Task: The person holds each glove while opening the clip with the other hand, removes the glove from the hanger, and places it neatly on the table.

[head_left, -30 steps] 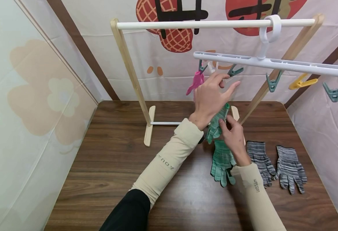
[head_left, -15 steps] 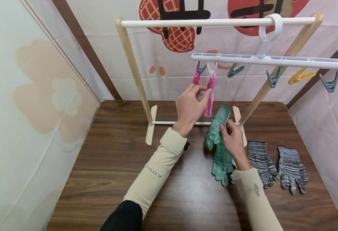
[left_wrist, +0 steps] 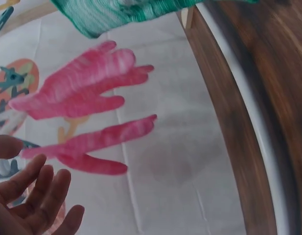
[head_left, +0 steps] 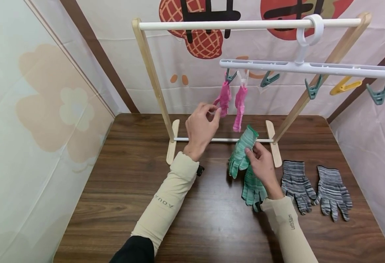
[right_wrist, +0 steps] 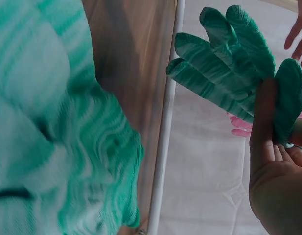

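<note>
My right hand (head_left: 263, 164) pinches a green striped glove (head_left: 243, 153) near its cuff, fingers pointing down to the left. A second green glove (head_left: 253, 188) lies on the table beneath, partly hidden by that hand and glove. Two pink gloves (head_left: 240, 108) hang from clips under the white hanger (head_left: 261, 65); one is on a green clip, the other on a white clip. My left hand (head_left: 201, 128) is just left of the leftmost pink glove (head_left: 224, 96). In the left wrist view its loosely bent fingers (left_wrist: 53, 191) hold nothing.
A wooden rack with a white top rail (head_left: 212, 25) carries the hanger. Further clips hang to the right, among them a yellow clip (head_left: 345, 87) and several green ones. Two grey striped gloves (head_left: 332, 191) lie at the table's right side. Printed cloth (head_left: 106, 54) surrounds the table.
My left hand has come down and left from the clips, past the pink gloves, which now show more fully. My right hand has shifted slightly left and down with the green glove.
</note>
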The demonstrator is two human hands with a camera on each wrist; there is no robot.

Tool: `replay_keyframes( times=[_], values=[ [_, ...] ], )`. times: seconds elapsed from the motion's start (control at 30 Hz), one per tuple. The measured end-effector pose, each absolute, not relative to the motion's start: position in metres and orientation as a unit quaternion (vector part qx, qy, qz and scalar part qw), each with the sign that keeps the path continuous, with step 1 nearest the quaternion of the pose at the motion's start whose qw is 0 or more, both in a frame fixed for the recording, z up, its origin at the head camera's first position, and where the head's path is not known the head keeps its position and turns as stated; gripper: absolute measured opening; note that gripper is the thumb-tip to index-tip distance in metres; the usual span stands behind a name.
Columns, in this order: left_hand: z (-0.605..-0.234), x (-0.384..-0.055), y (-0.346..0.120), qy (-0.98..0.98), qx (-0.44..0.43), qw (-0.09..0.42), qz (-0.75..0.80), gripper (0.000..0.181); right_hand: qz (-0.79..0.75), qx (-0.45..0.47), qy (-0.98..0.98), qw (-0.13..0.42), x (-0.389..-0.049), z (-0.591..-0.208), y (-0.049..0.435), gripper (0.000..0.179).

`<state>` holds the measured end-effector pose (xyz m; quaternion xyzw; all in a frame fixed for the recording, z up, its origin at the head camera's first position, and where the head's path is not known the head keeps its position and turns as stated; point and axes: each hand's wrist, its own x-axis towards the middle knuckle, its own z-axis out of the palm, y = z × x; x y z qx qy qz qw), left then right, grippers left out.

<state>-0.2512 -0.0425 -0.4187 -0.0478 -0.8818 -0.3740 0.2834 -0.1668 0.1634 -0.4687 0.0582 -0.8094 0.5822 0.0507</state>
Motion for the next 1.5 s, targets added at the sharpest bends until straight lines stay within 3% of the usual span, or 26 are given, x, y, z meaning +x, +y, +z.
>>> replay_keyframes(
  times=[0.27,0.4,0.5,0.63,0.87,1.07,1.13,1.3,1.5],
  values=[
    [-0.428,-0.247,-0.074,-0.872,-0.018,0.291,-0.393,0.02,0.625,0.069,-0.777,-0.031,-0.172,-0.506,0.168,0.044],
    [-0.433,-0.245,-0.092,-0.875,0.003,0.29,-0.387,0.018,0.619,0.083,-0.777,-0.078,-0.168,-0.511,0.166,0.05],
    [-0.437,-0.243,-0.106,-0.877,0.024,0.291,-0.383,0.018,0.614,0.091,-0.776,-0.114,-0.165,-0.513,0.164,0.046],
    [-0.442,-0.241,-0.123,-0.874,0.049,0.299,-0.381,0.02,0.606,0.095,-0.774,-0.156,-0.163,-0.516,0.159,0.027],
    [-0.454,-0.236,-0.14,-0.866,0.068,0.317,-0.38,0.017,0.6,0.109,-0.758,-0.23,-0.16,-0.52,0.151,0.026],
    [-0.465,-0.233,-0.148,-0.854,0.082,0.335,-0.39,0.014,0.568,0.115,-0.766,-0.277,-0.162,-0.529,0.148,0.013],
    [-0.468,-0.233,-0.151,-0.848,0.095,0.339,-0.395,0.014,0.555,0.113,-0.772,-0.289,-0.161,-0.532,0.148,0.018],
    [-0.475,-0.237,-0.158,-0.84,0.124,0.336,-0.406,0.03,0.505,0.078,-0.808,-0.294,-0.157,-0.53,0.146,0.064],
    [-0.485,-0.242,-0.164,-0.85,0.119,0.305,-0.413,0.04,0.431,0.045,-0.876,-0.213,-0.15,-0.516,0.136,0.061]
  ],
)
